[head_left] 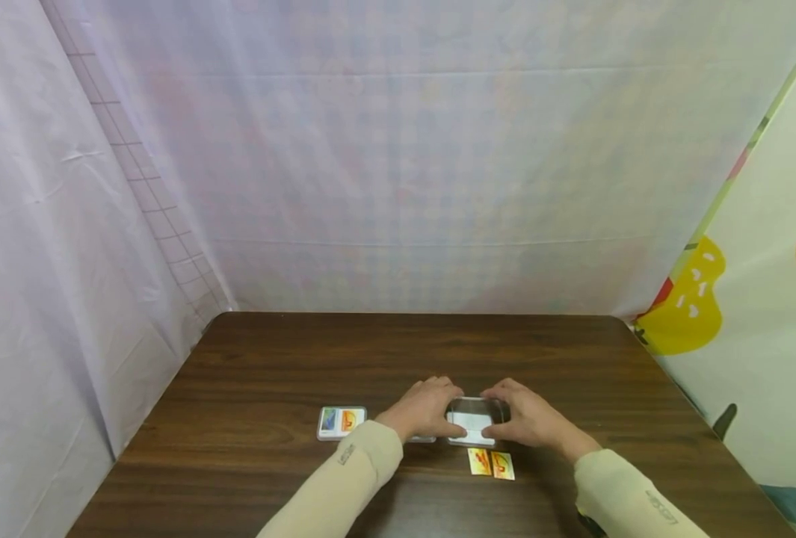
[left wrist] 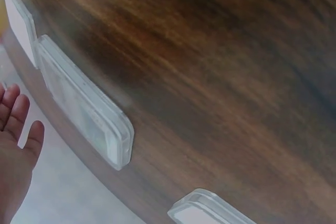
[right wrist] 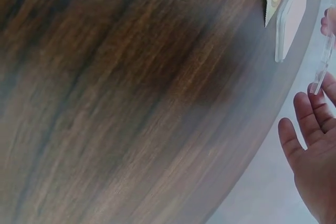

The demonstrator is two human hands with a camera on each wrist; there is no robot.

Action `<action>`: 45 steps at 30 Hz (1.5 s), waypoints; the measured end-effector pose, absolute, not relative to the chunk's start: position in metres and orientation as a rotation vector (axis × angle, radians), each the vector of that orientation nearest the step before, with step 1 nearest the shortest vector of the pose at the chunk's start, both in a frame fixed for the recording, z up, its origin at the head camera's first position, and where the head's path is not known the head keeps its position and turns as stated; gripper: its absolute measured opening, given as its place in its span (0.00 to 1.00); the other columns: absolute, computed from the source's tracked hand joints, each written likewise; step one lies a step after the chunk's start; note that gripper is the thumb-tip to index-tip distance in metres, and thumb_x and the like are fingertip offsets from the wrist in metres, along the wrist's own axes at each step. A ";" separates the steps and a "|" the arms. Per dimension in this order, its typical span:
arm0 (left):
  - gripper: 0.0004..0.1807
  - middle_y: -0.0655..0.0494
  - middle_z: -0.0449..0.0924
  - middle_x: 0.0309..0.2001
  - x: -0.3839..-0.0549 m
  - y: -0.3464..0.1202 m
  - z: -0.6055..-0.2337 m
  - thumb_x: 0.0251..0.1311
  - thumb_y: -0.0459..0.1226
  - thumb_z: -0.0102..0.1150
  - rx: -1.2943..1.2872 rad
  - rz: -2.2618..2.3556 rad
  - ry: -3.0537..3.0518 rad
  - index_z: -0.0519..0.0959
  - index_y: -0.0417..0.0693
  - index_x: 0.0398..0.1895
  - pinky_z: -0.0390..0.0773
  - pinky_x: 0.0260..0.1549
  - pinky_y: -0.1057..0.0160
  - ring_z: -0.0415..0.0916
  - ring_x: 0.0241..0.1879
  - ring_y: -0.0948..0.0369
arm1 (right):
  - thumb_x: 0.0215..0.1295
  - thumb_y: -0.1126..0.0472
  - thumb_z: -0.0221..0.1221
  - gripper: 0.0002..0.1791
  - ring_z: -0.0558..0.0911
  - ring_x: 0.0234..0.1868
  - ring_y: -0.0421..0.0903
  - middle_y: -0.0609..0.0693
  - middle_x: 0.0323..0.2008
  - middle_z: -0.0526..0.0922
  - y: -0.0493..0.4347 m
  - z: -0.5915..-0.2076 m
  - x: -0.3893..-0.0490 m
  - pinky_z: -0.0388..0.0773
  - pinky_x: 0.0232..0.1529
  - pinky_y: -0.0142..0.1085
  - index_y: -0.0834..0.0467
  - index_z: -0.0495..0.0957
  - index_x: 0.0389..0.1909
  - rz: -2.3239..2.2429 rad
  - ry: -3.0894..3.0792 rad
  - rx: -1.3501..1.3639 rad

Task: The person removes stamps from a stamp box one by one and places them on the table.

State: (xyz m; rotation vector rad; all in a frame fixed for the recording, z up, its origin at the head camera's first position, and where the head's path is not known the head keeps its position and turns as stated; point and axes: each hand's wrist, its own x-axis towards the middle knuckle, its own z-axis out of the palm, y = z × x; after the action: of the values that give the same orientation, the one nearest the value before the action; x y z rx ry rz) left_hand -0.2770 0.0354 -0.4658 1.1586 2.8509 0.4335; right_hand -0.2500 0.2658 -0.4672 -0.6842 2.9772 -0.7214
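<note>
Between both hands, a clear plastic lid (right wrist: 323, 64) is held by its sides, raised over a white-based case (head_left: 471, 438) on the table. My left hand (head_left: 426, 409) pinches the lid's left side with thumb and fingers. On the opposite side, my right hand (head_left: 527, 415) grips it the same way. Two small yellow-and-red stamps (head_left: 491, 463) with a toothed edge lie just in front of the case. Another clear case (left wrist: 86, 103) lies beneath the left hand, mostly hidden by it in the head view.
Left of the hands lies a clear case (head_left: 341, 423) showing a blue and an orange stamp on white. The dark wood table (head_left: 270, 351) reaches back to a pale curtain (head_left: 398, 187). More cloth hangs at the left and right sides.
</note>
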 end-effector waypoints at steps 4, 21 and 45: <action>0.32 0.62 0.76 0.49 -0.277 0.034 -0.467 0.52 0.56 0.71 1.165 0.464 2.842 0.78 0.51 0.57 0.71 0.52 0.62 0.71 0.48 0.64 | 0.47 0.46 0.75 0.36 0.77 0.44 0.45 0.49 0.46 0.76 0.265 -0.468 -0.249 0.77 0.46 0.46 0.61 0.79 0.55 -0.705 2.977 -0.697; 0.32 0.62 0.76 0.49 -0.275 0.031 -0.475 0.50 0.55 0.72 1.153 0.441 2.834 0.79 0.52 0.57 0.70 0.54 0.62 0.71 0.48 0.65 | 0.46 0.45 0.75 0.37 0.78 0.49 0.53 0.51 0.48 0.78 0.267 -0.477 -0.248 0.74 0.49 0.56 0.60 0.79 0.55 -0.628 2.963 -0.742; 0.34 0.62 0.77 0.50 -0.274 0.030 -0.485 0.50 0.57 0.72 1.135 0.350 2.842 0.79 0.52 0.58 0.70 0.53 0.63 0.71 0.49 0.64 | 0.49 0.45 0.74 0.36 0.77 0.50 0.55 0.51 0.47 0.78 0.263 -0.483 -0.245 0.70 0.51 0.57 0.62 0.80 0.55 -0.574 2.963 -0.750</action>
State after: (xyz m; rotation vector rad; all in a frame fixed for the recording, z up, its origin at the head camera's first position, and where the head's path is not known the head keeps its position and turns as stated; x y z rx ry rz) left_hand -0.2742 0.0302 -0.4846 1.1352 2.8424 0.3500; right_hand -0.2447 0.2630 -0.4833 -0.7500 2.9627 -0.5738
